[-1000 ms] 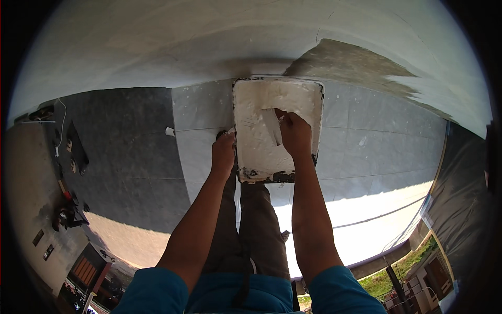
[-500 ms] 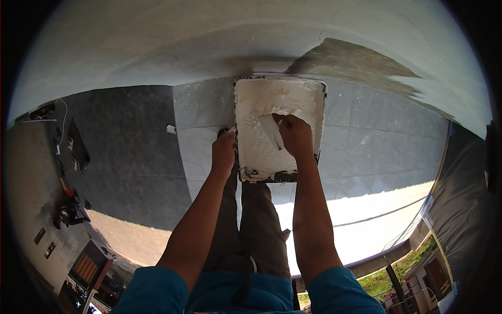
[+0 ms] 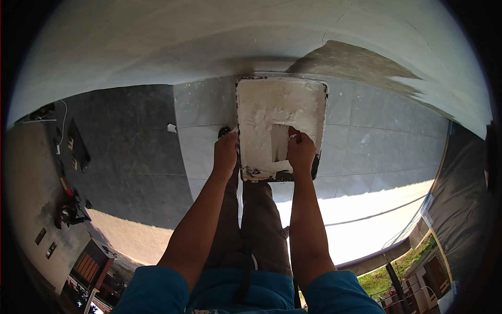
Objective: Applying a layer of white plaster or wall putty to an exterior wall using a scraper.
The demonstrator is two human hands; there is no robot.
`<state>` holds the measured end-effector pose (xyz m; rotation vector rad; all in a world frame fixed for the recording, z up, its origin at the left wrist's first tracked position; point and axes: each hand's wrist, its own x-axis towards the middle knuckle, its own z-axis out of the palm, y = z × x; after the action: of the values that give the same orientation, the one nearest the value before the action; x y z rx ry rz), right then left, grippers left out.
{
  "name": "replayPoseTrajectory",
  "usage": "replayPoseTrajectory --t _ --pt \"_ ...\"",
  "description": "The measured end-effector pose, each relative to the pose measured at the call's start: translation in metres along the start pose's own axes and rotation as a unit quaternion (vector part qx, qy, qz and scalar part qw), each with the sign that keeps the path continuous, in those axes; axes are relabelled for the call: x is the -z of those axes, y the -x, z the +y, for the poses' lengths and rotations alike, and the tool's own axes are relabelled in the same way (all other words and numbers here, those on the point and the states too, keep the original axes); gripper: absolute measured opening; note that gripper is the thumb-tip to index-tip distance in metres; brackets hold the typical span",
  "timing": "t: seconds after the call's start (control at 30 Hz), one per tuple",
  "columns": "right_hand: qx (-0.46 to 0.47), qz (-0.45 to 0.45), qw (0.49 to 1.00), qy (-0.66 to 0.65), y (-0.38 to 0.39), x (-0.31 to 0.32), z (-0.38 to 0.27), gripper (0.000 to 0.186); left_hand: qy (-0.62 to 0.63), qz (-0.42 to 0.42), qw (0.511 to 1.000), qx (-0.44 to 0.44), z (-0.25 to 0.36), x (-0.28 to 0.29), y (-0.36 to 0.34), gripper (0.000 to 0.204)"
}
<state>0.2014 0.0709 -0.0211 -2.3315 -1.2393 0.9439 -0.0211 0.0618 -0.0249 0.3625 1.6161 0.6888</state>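
Blue short sleeves (image 3: pixel 157 288), dark trousers (image 3: pixel 265 225)

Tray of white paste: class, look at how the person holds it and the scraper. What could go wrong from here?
The tray might tip: the left hand grips its left edge, and no other support is visible.
The white paste could drop onto the tiled floor, as it spreads nearly to the rim.
The right hand may get smeared, since it holds the scraper low over the paste.

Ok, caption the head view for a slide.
The left hand grips a tray of pale paste by its edge; the right hand holds a scraper over it.
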Motion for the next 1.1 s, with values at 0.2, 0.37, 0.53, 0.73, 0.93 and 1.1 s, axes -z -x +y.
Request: replayPoseTrajectory --t 0.2,0.37,0.53,0.73,0.93,1.1 --pt "-0.151 -0.035 0.983 -0.095 0.013 0.006 0.02 0.023 0.003 -0.01 1.0 -0.008 -0.003 0.002 -0.002 0.037" --pt "-0.042 -0.025 0.999 -0.022 0.014 0.011 0.009 0.025 -0.02 -0.024 0.999 -0.016 -0.004 0.005 -0.002 0.033" --pt "-0.108 -0.078 0.983 -0.127 0.019 0.015 0.016 0.025 0.017 -0.021 1.0 -0.009 -0.001 0.004 0.001 0.036" --pt "-0.08 -0.102 0.989 -0.07 0.02 0.016 0.023 0.026 0.01 -0.006 1.0 0.002 0.004 0.0 0.004 0.039" --pt "-0.084 -0.01 0.994 0.067 0.026 0.019 0.037 0.026 0.008 -0.035 0.999 -0.002 0.003 0.001 0.001 0.037" --pt "-0.134 -0.037 0.989 0.056 0.035 0.036 0.025 0.026 0.013 -0.014 1.0 -0.009 -0.002 0.003 0.001 0.033"
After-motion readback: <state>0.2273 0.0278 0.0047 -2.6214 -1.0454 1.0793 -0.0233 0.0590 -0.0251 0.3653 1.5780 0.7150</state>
